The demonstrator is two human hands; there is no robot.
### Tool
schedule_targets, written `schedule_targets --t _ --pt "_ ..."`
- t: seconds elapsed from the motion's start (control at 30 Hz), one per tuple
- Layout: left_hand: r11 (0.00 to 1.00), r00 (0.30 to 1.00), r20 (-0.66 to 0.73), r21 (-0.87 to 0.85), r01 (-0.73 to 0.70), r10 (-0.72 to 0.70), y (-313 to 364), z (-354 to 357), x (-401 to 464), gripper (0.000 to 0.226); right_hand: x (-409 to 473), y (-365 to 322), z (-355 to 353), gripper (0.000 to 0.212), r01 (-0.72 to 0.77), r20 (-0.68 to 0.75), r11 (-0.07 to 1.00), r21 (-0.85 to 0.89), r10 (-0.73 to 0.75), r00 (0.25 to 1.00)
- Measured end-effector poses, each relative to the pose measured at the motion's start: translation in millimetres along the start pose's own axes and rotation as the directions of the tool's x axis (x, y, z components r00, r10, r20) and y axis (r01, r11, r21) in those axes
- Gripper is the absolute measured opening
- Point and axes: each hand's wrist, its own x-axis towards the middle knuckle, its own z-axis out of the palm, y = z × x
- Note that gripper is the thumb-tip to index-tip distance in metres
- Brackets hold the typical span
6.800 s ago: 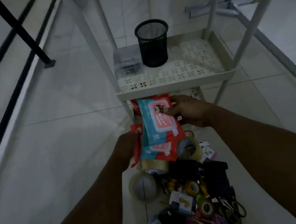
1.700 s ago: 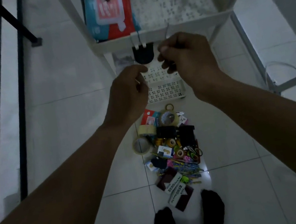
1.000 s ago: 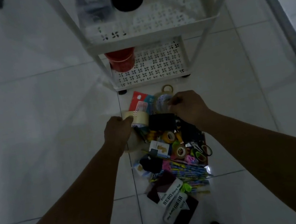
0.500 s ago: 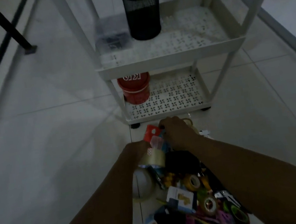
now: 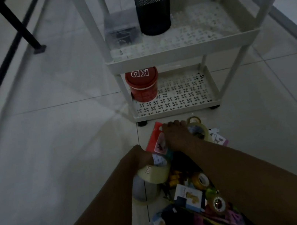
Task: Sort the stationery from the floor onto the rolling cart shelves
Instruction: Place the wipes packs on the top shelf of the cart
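A heap of stationery [image 5: 191, 193] lies on the floor tiles in front of the white rolling cart [image 5: 183, 53]. My right hand [image 5: 178, 136] reaches to the heap's far end, its fingers curled over the top edge of a red packet [image 5: 154, 137], beside a clear tape roll [image 5: 199, 131]. My left hand [image 5: 142, 157] grips a beige tape roll [image 5: 154, 172], which sits tilted above a larger clear roll [image 5: 144, 192]. Its fingers are mostly hidden. Small tape rolls, boxes and pens fill the rest of the heap.
A black mesh cup [image 5: 153, 4] and a clear box of clips [image 5: 123, 30] stand on the cart's middle shelf. On the bottom shelf [image 5: 183, 95] a red tin [image 5: 142, 84] stands at the left. Black table legs [image 5: 19, 27] cross the far left.
My right hand has moved from the middle of the heap to the red packet at its far end. My left hand stays on the beige tape roll. The camera has dropped closer.
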Motion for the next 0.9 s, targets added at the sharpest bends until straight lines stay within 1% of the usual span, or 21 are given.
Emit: schedule_targets --t 0.03,0.07,0.17,0.23,0.3,0.33,0.4,0.43,0.47,0.5,0.53,0.6,0.63,0.67,0.73,0.8,0.83,0.9 --pt "1.000 1.000 0.003 -0.003 -0.005 0.005 0.4 2.0 -0.2 0.071 -0.1 -2.2 2.0 0.055 -0.009 -0.013 1.000 0.003 0.009 1.000" --pt "1.000 1.000 0.012 0.009 -0.007 0.007 0.6 4.2 0.9 0.068 -0.3 -4.2 2.8 0.055 -0.021 -0.025 1.000 0.015 0.021 0.999" --pt "1.000 1.000 -0.005 -0.004 0.002 -0.002 3.5 8.0 10.1 0.043 -1.8 -6.4 3.2 0.054 -0.091 -0.050 0.992 0.088 0.096 0.994" --pt "1.000 0.999 -0.038 0.000 0.002 -0.002 5.8 10.2 17.7 0.047 -0.6 -4.7 1.1 0.048 -0.123 -0.049 0.988 0.092 0.128 0.991" --pt "0.997 0.998 -0.052 0.072 -0.022 0.025 8.9 13.2 22.7 0.046 1.6 -1.2 -1.9 0.043 -0.134 -0.022 0.986 0.104 0.137 0.990" --pt "0.992 0.998 -0.056 0.124 -0.026 0.033 9.7 14.5 23.6 0.045 2.2 0.6 -4.4 0.041 -0.147 -0.013 0.979 0.144 0.150 0.989" --pt "0.969 0.994 -0.103 0.246 -0.015 0.041 8.5 15.9 26.6 0.049 2.9 3.8 -9.5 0.036 -0.148 -0.046 0.949 0.278 0.168 0.985" --pt "0.948 0.988 -0.145 0.318 -0.006 0.055 9.4 14.7 26.2 0.050 1.8 5.3 -13.1 0.032 -0.126 -0.069 0.914 0.387 0.165 0.984" --pt "0.934 0.978 -0.190 0.357 -0.011 0.084 10.7 12.1 24.0 0.049 0.1 7.1 -18.5 0.026 -0.099 -0.080 0.853 0.512 0.162 0.984" --pt "0.937 0.965 -0.227 0.347 -0.045 0.131 12.7 9.4 22.0 0.042 -2.3 10.1 -24.5 0.019 -0.070 -0.091 0.777 0.625 0.162 0.983" --pt "0.953 0.949 -0.255 0.283 -0.111 0.186 14.6 6.4 19.3 0.032 -4.7 13.8 -32.6 0.011 -0.044 -0.108 0.714 0.699 0.167 0.980" --pt "0.964 0.918 -0.300 0.028 -0.265 0.261 19.7 -0.9 8.8 0.013 -8.3 23.7 -51.7 0.005 -0.002 -0.160 0.651 0.759 0.190 0.969" --pt "0.944 0.914 -0.296 -0.093 -0.318 0.279 24.3 -5.2 0.3 0.011 -9.9 28.6 -62.1 0.004 0.002 -0.171 0.620 0.784 0.213 0.962" --pt "0.915 0.913 -0.277 -0.190 -0.357 0.299 29.0 -9.3 -8.6 0.014 -11.9 32.5 -72.5 0.011 -0.012 -0.160 0.574 0.819 0.249 0.955" --pt "0.887 0.920 -0.244 -0.277 -0.369 0.306 37.4 -15.7 -25.2 0.016 -16.7 38.1 -91.9 0.023 -0.060 -0.087 0.421 0.905 0.321 0.943" --pt "0.861 0.929 -0.232 -0.362 -0.358 0.288 45.4 -20.4 -42.3 0.015 -25.8 40.3 -110.1 0.031 -0.125 0.028 0.260 0.957 0.348 0.937" --pt "0.838 0.937 -0.223 -0.426 -0.342 0.269 48.9 -22.4 -51.3 0.015 -31.7 40.1 -119.0 0.034 -0.160 0.081 0.204 0.966 0.347 0.934" --pt "0.784 0.952 -0.189 -0.540 -0.305 0.241 54.6 -25.5 -71.9 0.018 -46.1 38.3 -137.5 0.040 -0.196 0.140 0.127 0.972 0.359 0.923"
